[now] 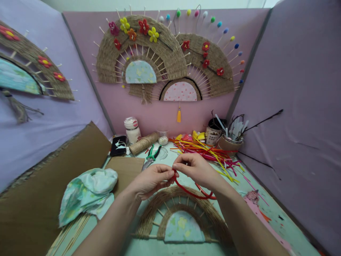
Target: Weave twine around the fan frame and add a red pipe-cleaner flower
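Both hands meet above a woven twine fan (149, 217) that lies on the table with a pale blue-green floral half-circle (182, 225) at its centre. My left hand (154, 179) pinches one part of a red fuzzy stem (186, 191) between thumb and fingers. Right beside it, my right hand (195, 169) is closed on the same stem, fingertips nearly touching those of the left. The stem curves down below the right hand and loops near its wrist. Its pinched end is mostly hidden by the fingertips.
Green-handled pliers (153, 154), a twine roll (144, 143) and a white bottle (132, 131) stand or lie behind the hands. Colourful stems (213, 151) are heaped at back right, near a jar (230, 142). Crumpled cloth (89, 192), thin sticks (70, 231) and cardboard (58, 185) are at left.
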A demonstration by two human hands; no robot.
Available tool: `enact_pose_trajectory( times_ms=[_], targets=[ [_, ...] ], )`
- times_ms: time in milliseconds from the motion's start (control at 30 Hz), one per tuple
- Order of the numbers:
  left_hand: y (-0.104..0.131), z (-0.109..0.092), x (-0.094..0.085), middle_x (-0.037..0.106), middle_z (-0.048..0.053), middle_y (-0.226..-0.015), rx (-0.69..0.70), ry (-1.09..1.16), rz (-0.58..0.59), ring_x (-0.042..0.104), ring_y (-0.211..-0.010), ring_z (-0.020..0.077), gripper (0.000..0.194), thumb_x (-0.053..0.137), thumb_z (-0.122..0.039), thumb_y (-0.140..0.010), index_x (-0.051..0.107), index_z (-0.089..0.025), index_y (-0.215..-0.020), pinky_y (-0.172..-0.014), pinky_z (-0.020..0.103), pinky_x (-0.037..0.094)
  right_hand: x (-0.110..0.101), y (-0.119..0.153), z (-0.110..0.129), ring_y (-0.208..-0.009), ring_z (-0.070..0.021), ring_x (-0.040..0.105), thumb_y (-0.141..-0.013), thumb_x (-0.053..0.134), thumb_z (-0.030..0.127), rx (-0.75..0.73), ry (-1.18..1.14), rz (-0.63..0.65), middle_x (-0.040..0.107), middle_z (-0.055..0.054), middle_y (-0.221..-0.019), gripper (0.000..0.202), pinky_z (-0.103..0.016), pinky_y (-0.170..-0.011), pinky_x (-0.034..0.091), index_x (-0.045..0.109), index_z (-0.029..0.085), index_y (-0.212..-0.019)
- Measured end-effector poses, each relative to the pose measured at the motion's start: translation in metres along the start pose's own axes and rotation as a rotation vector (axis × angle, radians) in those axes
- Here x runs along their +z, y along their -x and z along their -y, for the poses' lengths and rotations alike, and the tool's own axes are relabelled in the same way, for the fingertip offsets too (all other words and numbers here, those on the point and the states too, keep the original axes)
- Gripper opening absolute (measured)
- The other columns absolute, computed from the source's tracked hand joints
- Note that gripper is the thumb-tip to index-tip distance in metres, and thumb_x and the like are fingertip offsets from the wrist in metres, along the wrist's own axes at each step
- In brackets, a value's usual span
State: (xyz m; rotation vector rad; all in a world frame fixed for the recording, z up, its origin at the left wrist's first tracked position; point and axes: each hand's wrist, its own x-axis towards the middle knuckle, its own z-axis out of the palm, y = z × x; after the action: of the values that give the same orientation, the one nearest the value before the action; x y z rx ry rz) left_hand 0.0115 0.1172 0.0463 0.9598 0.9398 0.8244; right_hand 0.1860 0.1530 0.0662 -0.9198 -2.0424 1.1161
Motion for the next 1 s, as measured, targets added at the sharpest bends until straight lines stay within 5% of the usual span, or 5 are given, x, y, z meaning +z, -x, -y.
enact_pose_trajectory(
  times_ms=[533,800,1000],
  targets=[
    [0.001,-0.003,0.008,0.057,0.001,-0.063,0.213,-0.4,-0.234,0.046,-0.065,0.0136,0.027,0.069,-0.041,-0.067,0.065,-0.014,-0.064,-0.064,0.026,0.035,0.001,0.001,0.0,-0.057,-0.0094,0.043,-0.081,0.055,0.03,0.026,0.131,-0.059,0.054,0.002,-0.06,0.021,-0.022,-0.052,0.03,0.061,0.015,-0.067],
    [0.0,0.0,0.004,0.057,0.002,-0.067,0.177,-0.221,-0.147,0.046,-0.065,0.012,0.028,0.073,-0.04,-0.064,0.066,-0.013,-0.068,-0.065,0.025,0.037,-0.01,0.003,0.001,-0.057,-0.0098,0.041,-0.087,0.045,0.034,0.008,0.079,-0.03,0.047,0.002,-0.06,0.03,-0.022,-0.051,0.031,0.059,0.015,-0.068],
    [0.001,-0.002,0.008,0.053,0.0,-0.06,0.172,-0.231,-0.122,0.042,-0.06,0.0105,0.03,0.072,-0.042,-0.064,0.064,-0.013,-0.063,-0.061,0.024,0.035,-0.009,0.006,0.002,-0.064,-0.0107,0.047,-0.083,0.053,0.029,-0.01,0.072,0.037,0.059,0.0,-0.069,0.019,-0.022,-0.057,0.034,0.063,0.016,-0.074]
  ],
)
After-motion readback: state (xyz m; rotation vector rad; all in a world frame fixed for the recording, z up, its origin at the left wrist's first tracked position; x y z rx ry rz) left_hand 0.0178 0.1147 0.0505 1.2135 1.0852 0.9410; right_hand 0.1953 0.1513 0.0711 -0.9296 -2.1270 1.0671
